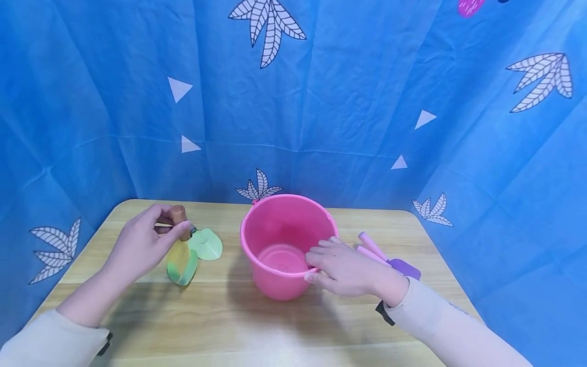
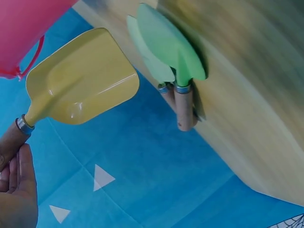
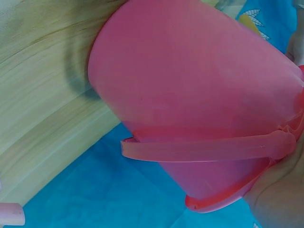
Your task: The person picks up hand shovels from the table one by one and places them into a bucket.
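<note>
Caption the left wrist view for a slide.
The left hand holds a yellow shovel by its wooden handle; two green trowels lie on the wooden table, a pink bucket at upper left.

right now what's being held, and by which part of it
The left hand holds the yellow scoop by its brown handle; the right hand grips the pink bucket by its rim.

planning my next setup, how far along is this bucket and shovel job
Done: the right hand grips the pink bucket by its rim, though no tool shows inside. In hand: the left hand holds the yellow shovel by its handle. Probably left, if tools go in the bucket: this shovel, then the green shovels and purple tools on the table.
</note>
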Demonstrator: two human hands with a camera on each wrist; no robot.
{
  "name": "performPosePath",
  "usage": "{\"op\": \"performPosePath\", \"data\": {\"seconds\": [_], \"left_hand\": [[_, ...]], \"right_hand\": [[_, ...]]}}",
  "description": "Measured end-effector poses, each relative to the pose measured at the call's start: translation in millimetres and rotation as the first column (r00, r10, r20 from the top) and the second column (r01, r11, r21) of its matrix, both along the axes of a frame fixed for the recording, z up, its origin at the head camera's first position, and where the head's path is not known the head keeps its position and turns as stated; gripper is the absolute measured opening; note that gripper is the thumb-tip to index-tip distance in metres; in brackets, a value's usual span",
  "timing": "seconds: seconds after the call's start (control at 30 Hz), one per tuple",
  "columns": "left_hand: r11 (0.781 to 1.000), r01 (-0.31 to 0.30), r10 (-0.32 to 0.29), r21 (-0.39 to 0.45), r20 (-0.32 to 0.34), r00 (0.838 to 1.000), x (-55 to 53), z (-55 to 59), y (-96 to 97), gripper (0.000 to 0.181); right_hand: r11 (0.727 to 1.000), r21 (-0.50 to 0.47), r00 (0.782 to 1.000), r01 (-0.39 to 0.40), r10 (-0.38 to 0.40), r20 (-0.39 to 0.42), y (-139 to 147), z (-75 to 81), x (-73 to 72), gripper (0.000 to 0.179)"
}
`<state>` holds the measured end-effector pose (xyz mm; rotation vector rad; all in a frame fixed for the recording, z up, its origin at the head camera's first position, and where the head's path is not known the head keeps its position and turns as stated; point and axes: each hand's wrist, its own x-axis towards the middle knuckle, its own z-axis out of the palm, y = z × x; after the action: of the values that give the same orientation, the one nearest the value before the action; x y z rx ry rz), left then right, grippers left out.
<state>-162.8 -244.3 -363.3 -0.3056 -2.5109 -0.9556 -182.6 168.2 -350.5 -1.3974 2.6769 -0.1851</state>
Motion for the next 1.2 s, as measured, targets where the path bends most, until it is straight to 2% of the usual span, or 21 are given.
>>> {"op": "performPosePath", "data": {"seconds": [0.37,0.77,0.93,1.2], "left_hand": [[1.000,0.008,-0.009,-0.024,-0.012,1.000,-3.6,15.7,10.9,0.030],[0.999,0.045,-0.046,0.020,0.040,0.998,-3.5,41.3,21.5,0.040],[0.999,0.034,-0.037,0.038,0.064,0.997,-2.4,53.3,25.1,0.043],[1.000,0.024,-0.024,0.013,0.030,0.999,-0.3,65.7,26.9,0.045]], "right_hand": [[1.000,0.007,1.000,-0.006,0.006,0.000,0,2.2,-0.9,0.025],[1.000,0.008,1.000,-0.001,0.001,0.007,0,2.1,-1.5,0.022],[1.000,0.007,1.000,-0.004,0.004,0.004,0,1.8,-2.2,0.023],[1.000,0.008,1.000,-0.003,0.003,0.005,0,1.9,-2.9,0.022]]}}
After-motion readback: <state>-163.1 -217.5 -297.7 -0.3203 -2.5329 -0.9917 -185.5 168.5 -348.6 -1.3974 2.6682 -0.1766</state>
